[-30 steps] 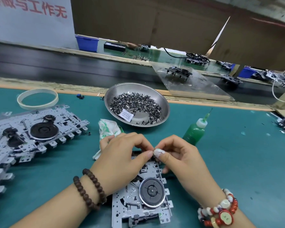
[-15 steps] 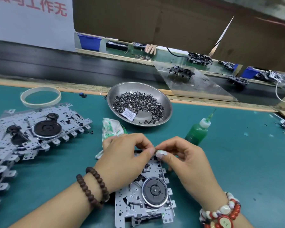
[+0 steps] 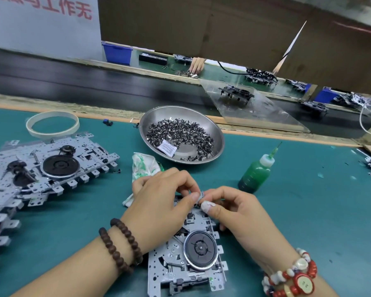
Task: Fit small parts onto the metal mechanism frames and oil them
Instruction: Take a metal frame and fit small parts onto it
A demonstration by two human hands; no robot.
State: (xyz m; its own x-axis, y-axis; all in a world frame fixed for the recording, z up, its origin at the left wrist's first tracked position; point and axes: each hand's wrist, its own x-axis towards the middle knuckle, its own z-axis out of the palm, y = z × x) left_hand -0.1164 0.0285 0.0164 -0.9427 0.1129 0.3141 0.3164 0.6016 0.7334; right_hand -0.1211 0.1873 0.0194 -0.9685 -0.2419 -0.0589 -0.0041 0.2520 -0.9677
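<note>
A metal mechanism frame [image 3: 186, 262] with a black round wheel lies on the green mat in front of me. My left hand [image 3: 161, 206] and my right hand [image 3: 238, 213] meet over its far end, and both pinch a small metal part [image 3: 201, 195] between thumb and fingertips. The frame's far end is hidden under my hands. A steel bowl [image 3: 217, 136] of several small dark parts stands behind. A green oil bottle [image 3: 255, 172] with a needle tip stands to the right of my hands.
A stack of frames [image 3: 43, 166] lies at the left, with a tape ring [image 3: 51, 124] behind it. A crumpled white-green cloth [image 3: 145, 166] sits behind my left hand. Beyond the mat's edge runs a black conveyor belt, and another person's hand [image 3: 196, 65] works across it.
My hands stay together over the frame's far end, and the small part now shows between the fingertips. Another person's hand has come into view across the belt.
</note>
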